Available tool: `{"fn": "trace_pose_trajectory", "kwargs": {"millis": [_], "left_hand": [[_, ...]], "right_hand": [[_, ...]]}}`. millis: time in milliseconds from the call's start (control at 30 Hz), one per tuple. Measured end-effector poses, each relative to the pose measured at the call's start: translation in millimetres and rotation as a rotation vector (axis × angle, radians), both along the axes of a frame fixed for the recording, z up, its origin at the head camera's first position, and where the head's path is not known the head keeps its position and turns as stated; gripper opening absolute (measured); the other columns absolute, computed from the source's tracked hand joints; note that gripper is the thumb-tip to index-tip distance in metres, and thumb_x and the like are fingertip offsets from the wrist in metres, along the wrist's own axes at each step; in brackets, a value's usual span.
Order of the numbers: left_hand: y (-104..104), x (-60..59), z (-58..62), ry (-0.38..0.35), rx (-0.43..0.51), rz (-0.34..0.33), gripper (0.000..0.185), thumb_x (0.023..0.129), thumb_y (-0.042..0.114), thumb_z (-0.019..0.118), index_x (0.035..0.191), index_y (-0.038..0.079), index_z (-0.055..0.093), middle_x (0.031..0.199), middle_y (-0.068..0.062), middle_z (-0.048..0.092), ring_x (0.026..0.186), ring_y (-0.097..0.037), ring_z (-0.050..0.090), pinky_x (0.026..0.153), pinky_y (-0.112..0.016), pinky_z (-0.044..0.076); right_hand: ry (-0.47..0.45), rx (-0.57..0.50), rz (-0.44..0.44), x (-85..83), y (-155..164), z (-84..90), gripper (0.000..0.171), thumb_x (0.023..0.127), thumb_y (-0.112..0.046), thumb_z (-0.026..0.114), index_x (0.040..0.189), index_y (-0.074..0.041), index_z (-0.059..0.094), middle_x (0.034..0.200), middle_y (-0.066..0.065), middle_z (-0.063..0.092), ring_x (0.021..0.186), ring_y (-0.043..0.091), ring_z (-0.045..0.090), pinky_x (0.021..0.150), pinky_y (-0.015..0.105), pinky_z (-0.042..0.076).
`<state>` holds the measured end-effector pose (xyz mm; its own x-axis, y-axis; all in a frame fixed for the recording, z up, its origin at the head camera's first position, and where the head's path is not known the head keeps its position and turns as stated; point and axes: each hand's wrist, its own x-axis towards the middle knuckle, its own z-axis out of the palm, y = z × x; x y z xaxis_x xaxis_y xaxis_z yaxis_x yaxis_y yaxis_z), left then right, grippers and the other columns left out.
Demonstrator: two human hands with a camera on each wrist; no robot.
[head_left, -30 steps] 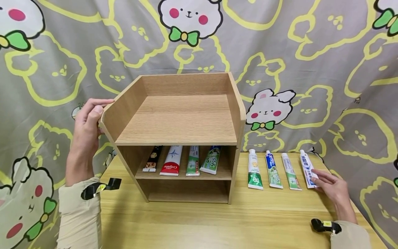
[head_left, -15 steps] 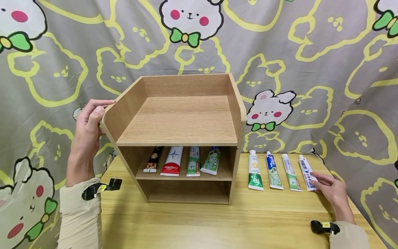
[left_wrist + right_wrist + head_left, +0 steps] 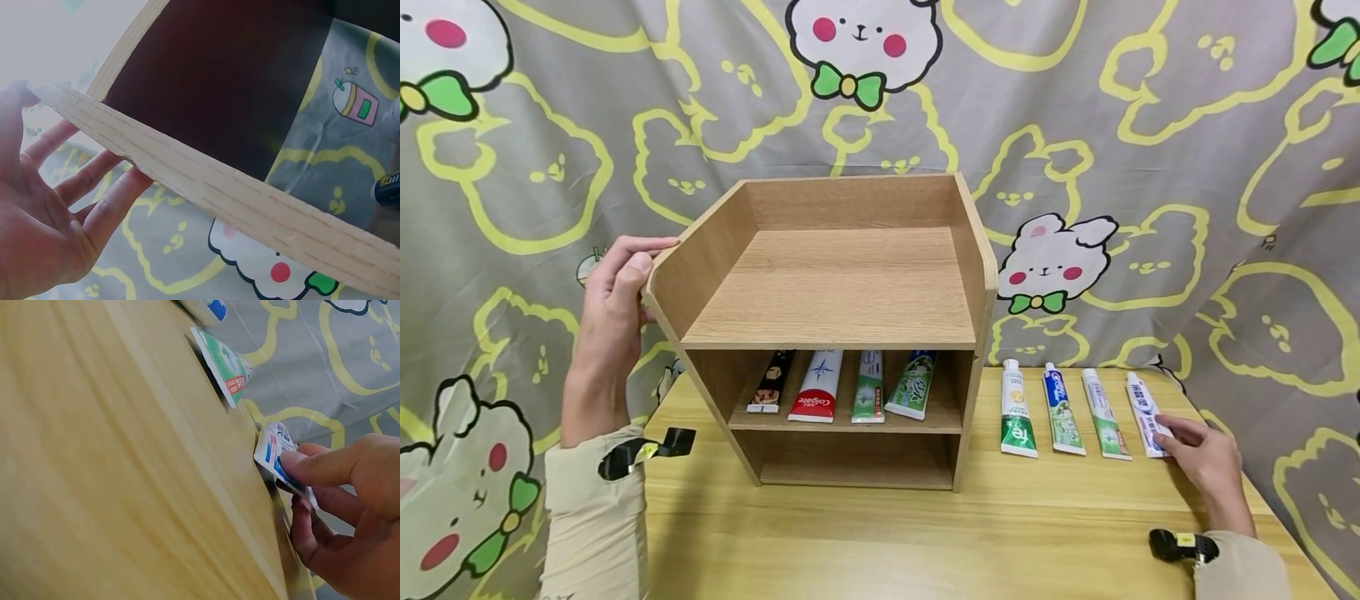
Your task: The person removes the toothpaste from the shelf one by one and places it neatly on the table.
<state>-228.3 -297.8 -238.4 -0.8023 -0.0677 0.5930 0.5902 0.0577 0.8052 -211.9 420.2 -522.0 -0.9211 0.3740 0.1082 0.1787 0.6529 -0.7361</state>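
Observation:
My left hand (image 3: 613, 321) grips the upper edge of the left side panel of a wooden desktop shelf (image 3: 835, 287), thumb in front and fingers behind. In the left wrist view, the fingers (image 3: 119, 200) lie along that panel edge. At the far right, my right hand (image 3: 1206, 467) pinches the lower end of a white and blue toothpaste tube (image 3: 1142, 414). The right wrist view has the thumb (image 3: 306, 465) on top of this tube, its crimped end tilted up off the table. Left of it lie a white-green tube (image 3: 1105, 414), a blue-green tube (image 3: 1063, 410) and a green-ended tube (image 3: 1017, 410).
On the middle shelf level lie a black tube (image 3: 771, 383), a red and white Colgate tube (image 3: 816, 387), a white-green tube (image 3: 868, 387) and a green tube (image 3: 913, 385). The shelf stands on a wooden table (image 3: 850, 542). A patterned curtain (image 3: 1045, 92) hangs behind.
The right hand and the white-blue tube have shifted slightly, the tube's lower end moving a little. The left hand stays on the shelf panel.

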Motion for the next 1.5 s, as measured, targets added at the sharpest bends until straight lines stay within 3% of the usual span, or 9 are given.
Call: {"fn": "trace_pose_trajectory", "kwargs": {"millis": [67, 167, 300, 667, 867, 1000, 1100, 1300, 1500], "left_hand": [[-1, 0.3, 0.1, -0.001, 0.003, 0.0, 0.035, 0.102, 0.022, 0.051, 0.125, 0.002, 0.068, 0.12, -0.015, 0.063, 0.085, -0.022, 0.064, 0.051, -0.027, 0.056], [-1, 0.5, 0.2, -0.001, 0.003, 0.001, 0.034, 0.102, 0.022, 0.051, 0.125, 0.002, 0.068, 0.119, -0.014, 0.063, 0.082, -0.021, 0.064, 0.05, -0.026, 0.055], [-1, 0.3, 0.6, -0.001, -0.003, 0.001, 0.034, 0.102, 0.022, 0.051, 0.124, 0.002, 0.068, 0.118, -0.014, 0.063, 0.08, -0.021, 0.064, 0.05, -0.025, 0.055], [1, 1.2, 1.4, -0.017, 0.001, 0.027, 0.034, 0.102, 0.023, 0.052, 0.125, 0.004, 0.069, 0.121, -0.015, 0.062, 0.085, -0.024, 0.063, 0.05, -0.027, 0.055], [1, 1.5, 0.5, -0.02, 0.003, 0.032, 0.034, 0.102, 0.023, 0.052, 0.125, 0.005, 0.069, 0.12, -0.015, 0.063, 0.086, -0.024, 0.063, 0.05, -0.027, 0.054], [1, 1.9, 0.6, -0.019, 0.015, 0.027, 0.034, 0.102, 0.023, 0.052, 0.125, 0.004, 0.069, 0.119, -0.015, 0.064, 0.086, -0.024, 0.063, 0.049, -0.027, 0.054], [2, 2.0, 0.5, -0.02, 0.021, 0.02, 0.034, 0.102, 0.023, 0.052, 0.125, 0.004, 0.069, 0.12, -0.015, 0.064, 0.087, -0.025, 0.063, 0.05, -0.028, 0.055], [2, 3.4, 0.6, -0.016, 0.01, 0.024, 0.034, 0.102, 0.023, 0.051, 0.125, 0.004, 0.068, 0.12, -0.015, 0.064, 0.087, -0.025, 0.063, 0.052, -0.028, 0.056], [1, 3.3, -0.2, -0.006, -0.004, 0.047, 0.034, 0.102, 0.023, 0.051, 0.125, 0.005, 0.069, 0.119, -0.015, 0.064, 0.087, -0.025, 0.063, 0.051, -0.027, 0.055]], "right_hand": [[-0.025, 0.046, -0.004, -0.1, 0, 0.8, 0.042, 0.097, -0.023, 0.072, 0.13, 0.003, 0.068, 0.121, 0.025, 0.07, 0.099, 0.012, 0.061, 0.076, 0.025, 0.042], [-0.041, 0.049, 0.0, -0.3, 0, 1.6, 0.042, 0.097, -0.021, 0.07, 0.131, 0.004, 0.066, 0.128, 0.031, 0.063, 0.114, 0.042, 0.056, 0.083, 0.041, 0.043], [-0.038, 0.049, -0.003, 0.1, 0, 2.2, 0.04, 0.096, -0.016, 0.069, 0.13, 0.005, 0.066, 0.126, 0.032, 0.064, 0.115, 0.047, 0.054, 0.088, 0.052, 0.042], [-0.035, 0.075, -0.015, 4.7, 1, 5.8, 0.04, 0.096, -0.018, 0.07, 0.13, 0.003, 0.067, 0.114, 0.024, 0.071, 0.104, 0.032, 0.054, 0.076, 0.029, 0.033], [-0.013, 0.08, -0.003, 9.9, 0, 18.0, 0.043, 0.096, -0.022, 0.07, 0.129, 0.004, 0.067, 0.112, 0.024, 0.072, 0.086, 0.0, 0.052, 0.082, 0.037, 0.042], [0.019, -0.031, 0.035, 16.7, 0, 29.1, 0.044, 0.096, -0.025, 0.071, 0.129, 0.004, 0.067, 0.093, -0.01, 0.073, 0.078, -0.018, 0.047, 0.076, 0.023, 0.049], [0.039, -0.139, 0.085, 21.5, -2, 37.7, 0.039, 0.097, -0.027, 0.072, 0.13, -0.005, 0.071, 0.091, -0.033, 0.059, 0.08, -0.019, 0.052, 0.065, 0.011, 0.047], [0.114, -0.243, 0.166, 22.9, -13, 58.8, 0.035, 0.097, -0.022, 0.072, 0.131, -0.013, 0.071, 0.095, -0.036, 0.063, 0.087, -0.018, 0.057, 0.069, 0.006, 0.045], [0.241, -0.232, 0.195, 25.3, -27, 80.8, 0.036, 0.098, -0.016, 0.071, 0.133, -0.01, 0.07, 0.098, -0.038, 0.064, 0.088, -0.018, 0.059, 0.073, 0.003, 0.041]]}}
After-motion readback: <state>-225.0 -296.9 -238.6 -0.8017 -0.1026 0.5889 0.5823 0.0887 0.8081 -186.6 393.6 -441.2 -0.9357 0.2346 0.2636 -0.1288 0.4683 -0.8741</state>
